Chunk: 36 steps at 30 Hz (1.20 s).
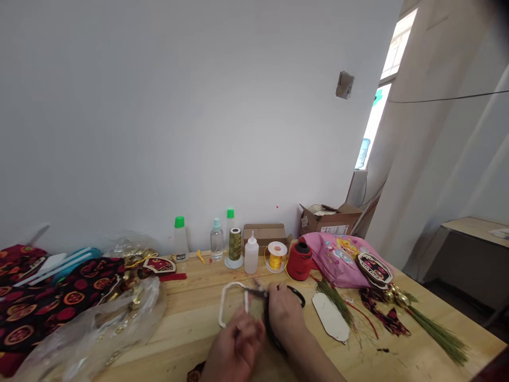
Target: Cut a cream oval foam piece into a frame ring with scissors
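Black-handled scissors (296, 296) are gripped in my right hand (285, 310), blades pointing left. My left hand (238, 342) is closed around the lower side of a white frame-shaped strip (223, 305), which stands up from the fingers. The blades reach the strip's upper right part; whether they cut into it I cannot tell, as this area is blurred. Just right of my right hand lies a cream oval-ended panel (331, 317) beside a green tassel (336, 300). A scrap of dark patterned cloth (194, 373) shows below my left hand.
Along the wall stand a white squeeze bottle (251, 257), an olive thread spool (235, 245), a yellow cord spool (276, 260), a red thread cone (299, 262) and a cardboard box (332, 218). Patterned fabric (51, 307) and a plastic bag (119, 329) cover the left. A pink bag (338, 254) lies right.
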Available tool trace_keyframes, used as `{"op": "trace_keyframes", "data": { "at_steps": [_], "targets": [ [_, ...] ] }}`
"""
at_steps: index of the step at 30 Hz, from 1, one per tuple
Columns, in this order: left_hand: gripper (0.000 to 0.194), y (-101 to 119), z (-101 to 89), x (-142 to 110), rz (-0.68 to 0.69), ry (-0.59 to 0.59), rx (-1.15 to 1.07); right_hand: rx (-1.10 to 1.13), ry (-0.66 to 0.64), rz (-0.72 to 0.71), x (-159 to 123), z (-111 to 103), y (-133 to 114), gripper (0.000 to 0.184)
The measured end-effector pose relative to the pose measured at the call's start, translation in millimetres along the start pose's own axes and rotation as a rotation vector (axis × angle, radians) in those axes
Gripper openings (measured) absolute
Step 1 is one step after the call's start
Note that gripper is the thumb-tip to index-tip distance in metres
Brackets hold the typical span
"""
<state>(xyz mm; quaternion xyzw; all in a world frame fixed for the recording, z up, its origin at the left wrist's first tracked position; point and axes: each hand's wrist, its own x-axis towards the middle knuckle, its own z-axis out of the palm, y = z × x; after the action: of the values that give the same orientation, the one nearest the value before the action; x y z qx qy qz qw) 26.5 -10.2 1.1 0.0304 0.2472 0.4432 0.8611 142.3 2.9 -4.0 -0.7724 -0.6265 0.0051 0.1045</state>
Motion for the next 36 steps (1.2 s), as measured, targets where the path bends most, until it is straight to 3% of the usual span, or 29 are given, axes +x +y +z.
{"op": "trace_keyframes", "data": {
  "at_steps": [2, 6, 9, 14, 16, 19, 23, 27, 30, 33, 36],
  "targets": [
    [0.027, -2.9, 3.0, -3.3, -0.084, -0.026, 0.054, 0.015, 0.022, 0.032, 5.5, 0.4, 2.7, 0.025],
    [0.031, 1.9, 1.8, -3.2, 0.099, -0.063, 0.035, 0.075, 0.08, 0.021, 6.7, 1.8, 8.7, 0.029],
    [0.031, 4.8, -1.8, -0.6, 0.147, -0.042, 0.129, 0.136, 0.099, -0.02, 4.6, -2.3, 12.7, 0.03],
    [0.035, 0.8, -5.3, 2.4, 0.256, -0.042, 0.34, 0.524, 0.095, -0.283, 4.8, -14.5, 12.4, 0.019],
    [0.04, -0.5, -7.0, 5.2, 0.299, -0.045, 0.424, 0.58, 0.054, -0.364, 3.4, -18.0, 9.0, 0.019],
    [0.042, -1.2, -9.1, 9.7, 0.351, -0.026, 0.552, 0.498, 0.024, -0.406, 0.6, -21.5, 2.5, 0.019],
    [0.02, -0.4, -10.5, 12.5, 0.404, -0.08, 0.705, 0.309, 0.019, -0.401, -0.1, -23.7, -5.3, 0.015],
    [0.017, 1.2, -12.5, 13.8, 0.397, -0.114, 0.76, 0.208, 0.041, -0.397, 3.3, -23.0, -7.4, 0.013],
    [0.015, 2.2, -12.5, 12.6, 0.334, -0.105, 0.706, 0.174, 0.075, -0.304, 9.2, -21.8, 0.7, 0.011],
    [0.029, 4.8, -9.7, 7.9, 0.27, -0.123, 0.548, 0.145, 0.107, -0.183, 14.8, -21.8, 14.4, 0.013],
    [0.035, 9.7, -6.2, 2.3, 0.259, -0.169, 0.415, 0.131, 0.118, -0.164, 14.9, -22.0, 23.6, 0.014]
  ]
}}
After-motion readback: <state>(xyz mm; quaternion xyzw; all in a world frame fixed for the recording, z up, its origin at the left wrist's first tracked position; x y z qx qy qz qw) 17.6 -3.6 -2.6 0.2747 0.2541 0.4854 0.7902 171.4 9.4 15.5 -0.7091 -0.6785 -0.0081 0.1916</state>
